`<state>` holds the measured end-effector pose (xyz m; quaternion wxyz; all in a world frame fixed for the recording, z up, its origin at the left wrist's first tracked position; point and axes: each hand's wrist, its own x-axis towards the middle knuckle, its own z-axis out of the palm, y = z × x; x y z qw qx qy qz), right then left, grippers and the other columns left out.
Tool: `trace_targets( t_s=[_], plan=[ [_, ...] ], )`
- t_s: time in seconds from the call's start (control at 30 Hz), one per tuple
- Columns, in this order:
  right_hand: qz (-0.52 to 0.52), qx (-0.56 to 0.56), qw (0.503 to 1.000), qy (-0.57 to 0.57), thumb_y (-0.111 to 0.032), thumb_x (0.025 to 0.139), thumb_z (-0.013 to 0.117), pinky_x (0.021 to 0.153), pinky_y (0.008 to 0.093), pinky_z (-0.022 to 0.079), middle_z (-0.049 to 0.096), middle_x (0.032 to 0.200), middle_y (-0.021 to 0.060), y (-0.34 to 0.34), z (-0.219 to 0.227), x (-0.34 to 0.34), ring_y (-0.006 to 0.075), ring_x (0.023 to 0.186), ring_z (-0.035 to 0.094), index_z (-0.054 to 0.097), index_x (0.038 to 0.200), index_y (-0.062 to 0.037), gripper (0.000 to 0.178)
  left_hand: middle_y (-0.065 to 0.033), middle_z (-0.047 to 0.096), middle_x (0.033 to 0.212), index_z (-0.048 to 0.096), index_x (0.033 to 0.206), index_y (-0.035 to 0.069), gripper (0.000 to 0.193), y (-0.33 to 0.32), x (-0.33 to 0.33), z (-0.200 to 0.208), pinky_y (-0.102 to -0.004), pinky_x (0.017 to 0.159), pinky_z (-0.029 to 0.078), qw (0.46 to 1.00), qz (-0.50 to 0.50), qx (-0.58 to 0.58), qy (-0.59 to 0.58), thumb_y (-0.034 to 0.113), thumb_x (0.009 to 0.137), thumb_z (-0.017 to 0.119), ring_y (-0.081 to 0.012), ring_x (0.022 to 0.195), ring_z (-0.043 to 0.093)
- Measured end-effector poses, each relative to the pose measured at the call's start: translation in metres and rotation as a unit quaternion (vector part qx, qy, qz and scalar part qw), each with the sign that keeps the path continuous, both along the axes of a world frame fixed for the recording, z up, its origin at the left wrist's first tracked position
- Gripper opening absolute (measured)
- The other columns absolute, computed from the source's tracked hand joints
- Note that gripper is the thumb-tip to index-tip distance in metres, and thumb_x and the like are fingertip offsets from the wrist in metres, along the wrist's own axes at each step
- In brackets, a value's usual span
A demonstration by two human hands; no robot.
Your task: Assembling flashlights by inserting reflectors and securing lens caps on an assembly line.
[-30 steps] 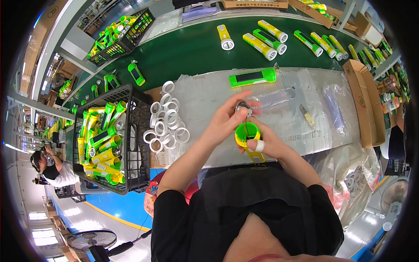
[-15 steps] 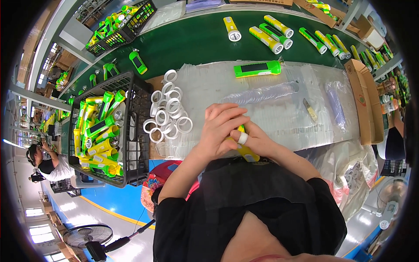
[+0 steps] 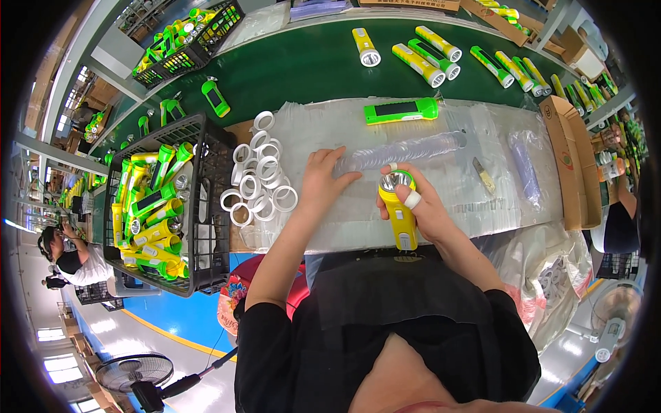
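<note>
At the left, a black basket [image 3: 195, 237] full of yellow and green flashlights stands beside the table [image 3: 296, 69], and white rings [image 3: 267, 167] lie in a loose heap near it. The left hand [image 3: 321, 179] comes next, holding nothing that shows, its thumb and fingers spread apart at the left end of a row of clear discs [image 3: 406, 153]; whether it touches them I cannot tell. The right hand [image 3: 428, 212] is wrapped around a yellow flashlight [image 3: 403, 219], held at the near edge of the table with its head up. A shiny reflector [image 3: 394, 182] sits in that head, and I see no white ring around it. Beyond the hands lies a green flashlight [image 3: 401, 111] on its side; farther right are a knife [image 3: 485, 177], a clear-wrapped bundle [image 3: 525, 172] and a cardboard box [image 3: 571, 165].

The step in hand looks like getting a clear disc for the held flashlight. The next move seems to call for parting one thin disc from its neighbours with the fingertips while the right hand keeps the head level.
</note>
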<state>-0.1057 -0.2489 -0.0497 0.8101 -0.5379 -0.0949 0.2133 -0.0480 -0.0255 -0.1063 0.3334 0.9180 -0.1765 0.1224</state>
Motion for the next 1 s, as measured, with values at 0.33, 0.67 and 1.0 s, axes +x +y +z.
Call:
trace_targets(
  t_s=[0.33,0.67,1.0],
  plan=[
    [0.06,-0.018,0.998,-0.024,-0.025,0.096,0.061,0.072,0.0308,0.054,0.059,0.102,0.0086,0.014,0.0,0.003,0.0157,0.082,0.063,0.042,0.136,-0.003,0.049,-0.0104,0.054,0.115,0.063,0.127,0.01,0.04,-0.024,-0.053,0.065,-0.04,0.094,0.039,0.976,-0.148,-0.128,-0.097,0.021,0.089,0.058,-0.0301,0.107,0.048],
    [0.097,0.039,0.994,-0.037,-0.025,0.097,0.059,0.069,0.0308,0.05,0.054,0.1,0.0073,0.036,0.007,0.016,0.0165,0.08,0.059,0.045,0.127,-0.006,0.038,-0.015,0.056,0.113,0.065,0.108,0.001,0.032,-0.021,-0.042,0.054,-0.0419,0.095,0.039,0.964,-0.152,-0.176,-0.132,0.022,0.096,0.043,-0.0327,0.107,0.051],
    [0.01,0.008,0.98,-0.199,-0.015,0.092,0.062,0.066,0.0267,0.051,0.058,0.089,0.0054,0.034,-0.018,0.054,0.0114,0.074,0.059,0.047,0.124,-0.0083,0.036,-0.0199,0.053,0.134,0.051,0.136,0.008,0.062,0.093,0.095,0.041,-0.0459,0.101,0.043,0.971,0.182,0.078,-0.136,0.043,0.088,0.067,-0.0382,0.121,0.051]
  ],
)
